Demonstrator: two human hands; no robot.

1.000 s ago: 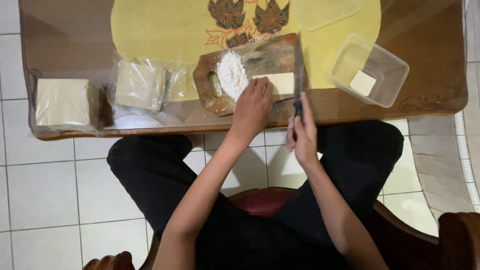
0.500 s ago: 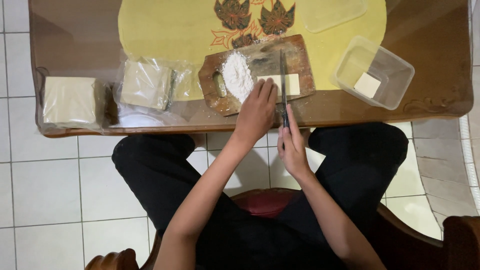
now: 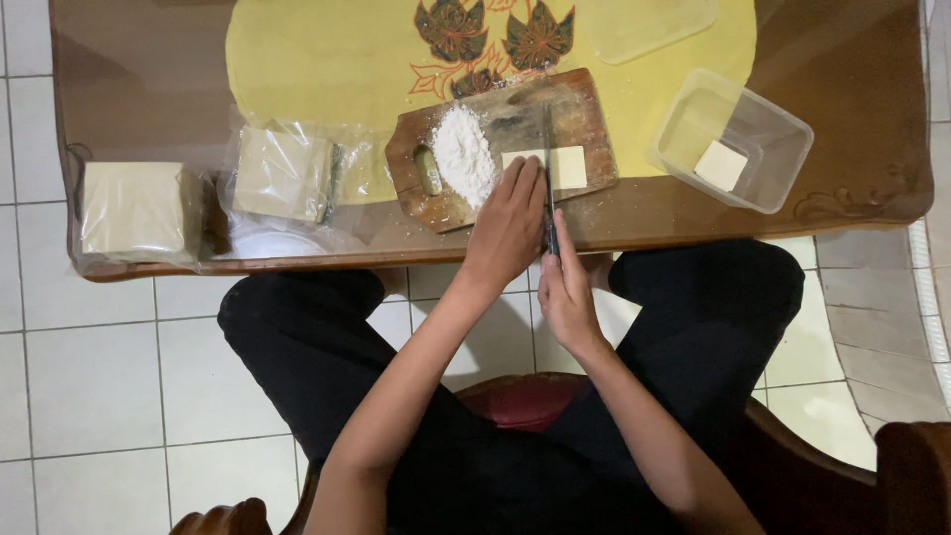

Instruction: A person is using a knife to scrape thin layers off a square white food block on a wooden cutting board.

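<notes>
Wooden cutting board [image 3: 584, 109] sits at the upper centre of the frame on the counter [image 3: 149, 89], bearing a pile of white flour [image 3: 463, 154] and a pale dough slab [image 3: 568, 166]. Left hand [image 3: 507, 226] presses flat on the slab's left end, fingers together. Right hand [image 3: 567, 287] has its fingers clamped on a knife [image 3: 548, 178] whose blade crosses the slab. A clear plastic container [image 3: 763, 119] stands at upper right.

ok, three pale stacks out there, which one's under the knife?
The pale stack on the wooden cutting board, beside the flour pile. The left hand steadies it; the right hand holds the knife. The other two sit bagged at the table's left.
</notes>
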